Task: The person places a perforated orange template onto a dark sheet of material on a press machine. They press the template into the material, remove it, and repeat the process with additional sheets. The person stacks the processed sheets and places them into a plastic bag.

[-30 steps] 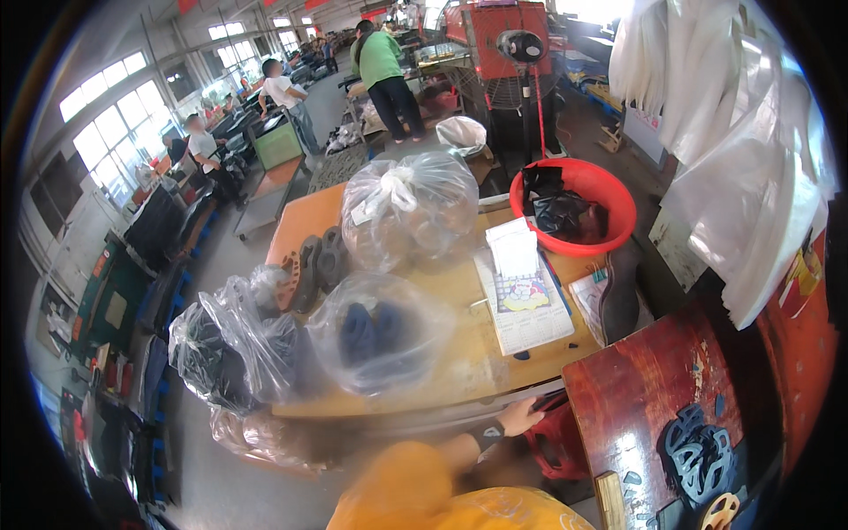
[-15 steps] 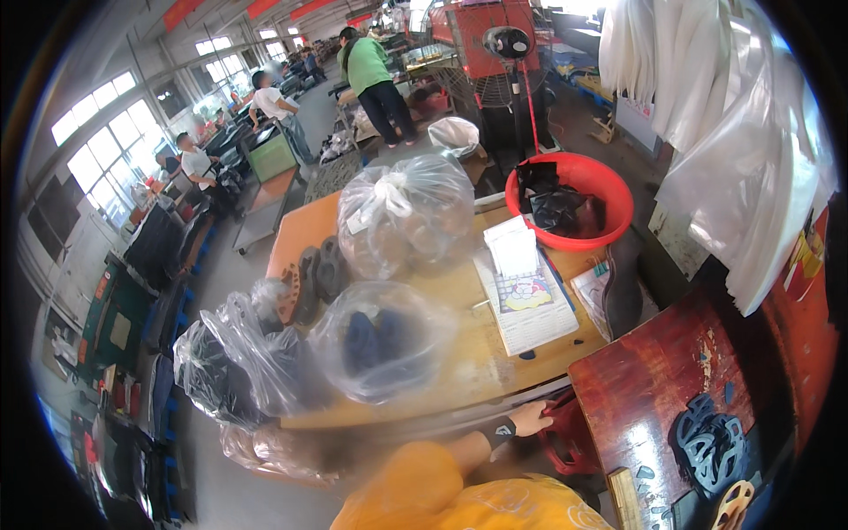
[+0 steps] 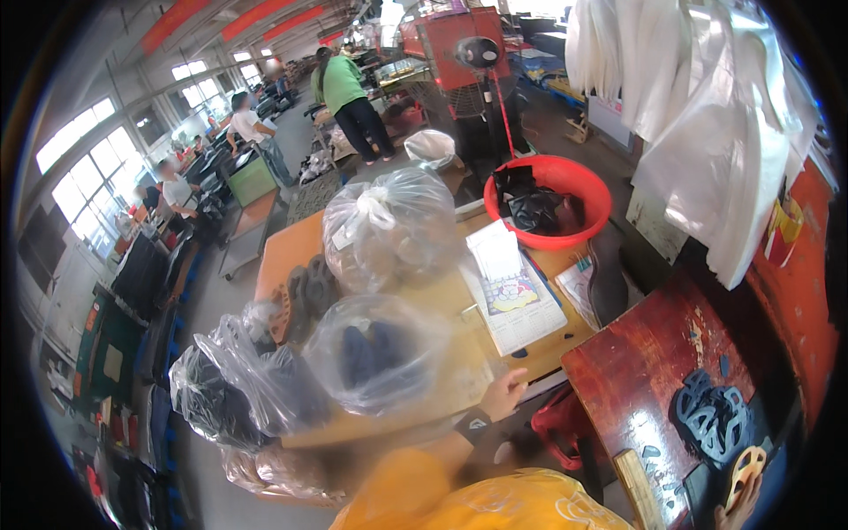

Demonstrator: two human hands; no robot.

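The left hand (image 3: 504, 395), at lower centre of the frame, is open and empty, fingers spread, near the front edge of the wooden table (image 3: 424, 397). A red stool (image 3: 563, 430) stands just beside it. The right hand (image 3: 742, 508), at the lower right edge, is partly cut off; its fingers grip the lower end of a tan piece with cut-outs (image 3: 737, 478). Blue-grey cut-out pieces (image 3: 712, 418) lie just above, on the dark red tabletop (image 3: 623, 371).

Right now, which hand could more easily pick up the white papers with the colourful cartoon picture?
Probably the left hand: it looks empty and is close to the white papers. The right hand is farther away, touching a tan, rounded piece with holes.
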